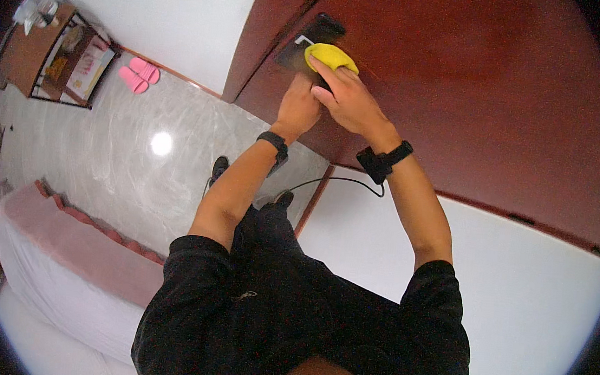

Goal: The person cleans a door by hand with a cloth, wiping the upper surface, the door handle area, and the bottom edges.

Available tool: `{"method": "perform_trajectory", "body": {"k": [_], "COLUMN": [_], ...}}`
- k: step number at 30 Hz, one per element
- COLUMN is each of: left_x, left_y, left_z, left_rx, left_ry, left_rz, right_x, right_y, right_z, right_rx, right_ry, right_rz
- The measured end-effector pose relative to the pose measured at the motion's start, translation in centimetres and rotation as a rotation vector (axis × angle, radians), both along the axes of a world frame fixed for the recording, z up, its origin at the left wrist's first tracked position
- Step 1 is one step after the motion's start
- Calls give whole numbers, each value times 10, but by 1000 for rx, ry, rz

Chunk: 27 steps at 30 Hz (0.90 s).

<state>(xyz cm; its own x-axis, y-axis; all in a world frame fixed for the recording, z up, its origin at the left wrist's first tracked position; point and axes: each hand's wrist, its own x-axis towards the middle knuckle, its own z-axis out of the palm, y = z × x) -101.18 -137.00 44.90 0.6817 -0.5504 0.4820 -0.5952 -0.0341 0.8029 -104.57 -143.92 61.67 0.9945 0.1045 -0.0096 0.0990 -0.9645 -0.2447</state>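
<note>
A yellow cloth (331,56) lies under the fingers of my right hand (350,99), bunched against the handle area of a reddish-brown door (445,93). Beside the cloth, a pale door handle (304,40) shows in front of a dark lock plate (327,28). My left hand (301,103) is just below and to the left of the cloth, close to my right hand. Its fingers are partly hidden against the dark lower part of the lock, so its grip cannot be made out. Both wrists wear black bands with small devices.
A brown shelf unit (33,55) stands at the upper left, with pink slippers (138,75) on the grey floor (118,141) beside it. A bed with a pinkish cover (79,244) is at the lower left. A black cable (353,180) hangs from my right wrist.
</note>
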Motion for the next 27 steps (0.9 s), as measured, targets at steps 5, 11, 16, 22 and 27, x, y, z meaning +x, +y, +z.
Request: {"method": "perform_trajectory", "body": {"k": [5,11,16,22,27], "left_x": [-11,-32,-58,-87,-127], "left_y": [-3,-23,-64,-152,-209], "left_z": [-17,-37,-47,-53,-55], "left_rx": [156,196,427,109,326], "left_ry": [131,-106,-171,-274,-61], "left_rz": [-49,48,-33,-8,-274], "right_x": [-12,-56,-107,-164,-216], "right_y": [-12,-63,-100,-187,-244], "right_z": [-14,-76,-86,-139,-178], "right_rx": [185,608,617,495,525], "right_ry": [178,67,-12,-238,-356], "right_rz": [-192,-366,-552,-639,-728]}}
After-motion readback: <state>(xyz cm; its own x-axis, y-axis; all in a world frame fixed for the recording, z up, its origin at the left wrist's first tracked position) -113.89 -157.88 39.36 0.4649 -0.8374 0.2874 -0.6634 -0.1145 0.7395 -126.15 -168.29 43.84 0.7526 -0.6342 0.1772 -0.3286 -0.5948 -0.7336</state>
